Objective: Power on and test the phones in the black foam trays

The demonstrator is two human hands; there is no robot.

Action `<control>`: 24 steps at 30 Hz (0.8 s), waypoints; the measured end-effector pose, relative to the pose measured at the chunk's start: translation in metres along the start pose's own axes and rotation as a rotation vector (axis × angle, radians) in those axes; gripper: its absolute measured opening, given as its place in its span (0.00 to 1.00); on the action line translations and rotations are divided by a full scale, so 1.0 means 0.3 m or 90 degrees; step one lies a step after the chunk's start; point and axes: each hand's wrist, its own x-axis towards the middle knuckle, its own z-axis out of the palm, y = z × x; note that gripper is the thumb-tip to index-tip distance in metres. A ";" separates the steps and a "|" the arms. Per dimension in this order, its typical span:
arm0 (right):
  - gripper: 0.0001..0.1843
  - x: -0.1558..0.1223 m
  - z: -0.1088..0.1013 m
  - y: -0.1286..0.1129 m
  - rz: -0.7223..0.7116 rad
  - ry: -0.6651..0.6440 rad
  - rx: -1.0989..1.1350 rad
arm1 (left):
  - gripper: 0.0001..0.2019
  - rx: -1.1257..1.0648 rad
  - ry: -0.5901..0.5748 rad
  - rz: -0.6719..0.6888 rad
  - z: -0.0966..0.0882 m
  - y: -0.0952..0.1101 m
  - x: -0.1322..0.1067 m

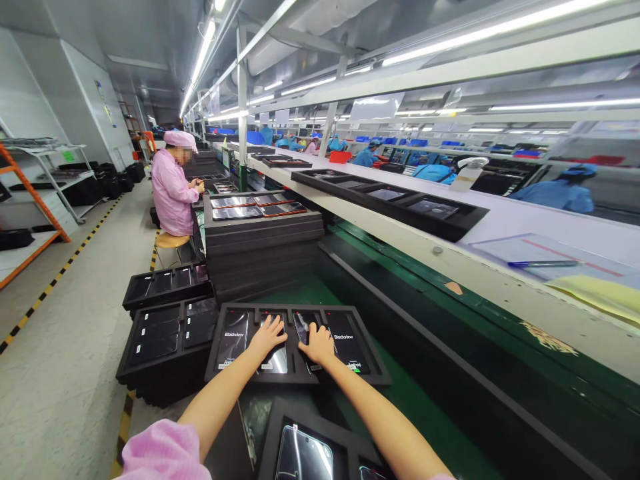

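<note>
A black foam tray with several phones in its slots lies in front of me. My left hand rests, fingers spread, on a phone in the second slot from the left. Over the phone in the slot to its right is my right hand, thumb apart and fingers slightly bent, covering much of it. At either end, a left phone and a right phone show "Blackview" on lit black screens. Closer to me, another foam tray holds a phone with a glossy screen.
Stacked foam trays with phones on top stand ahead. More tray stacks are at left. A long foam tray sits on the white bench at right, near a pen. A co-worker in pink sits ahead left.
</note>
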 end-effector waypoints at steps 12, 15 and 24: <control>0.29 0.026 -0.027 0.087 -0.041 0.049 0.050 | 0.33 -0.168 -0.032 -0.284 -0.140 0.004 -0.061; 0.27 0.046 -0.080 0.184 0.077 0.110 0.076 | 0.35 -0.192 0.000 -0.506 -0.174 -0.020 -0.141; 0.28 0.078 -0.058 0.365 0.402 0.002 0.175 | 0.18 -0.440 -0.034 -0.895 -0.150 -0.108 -0.371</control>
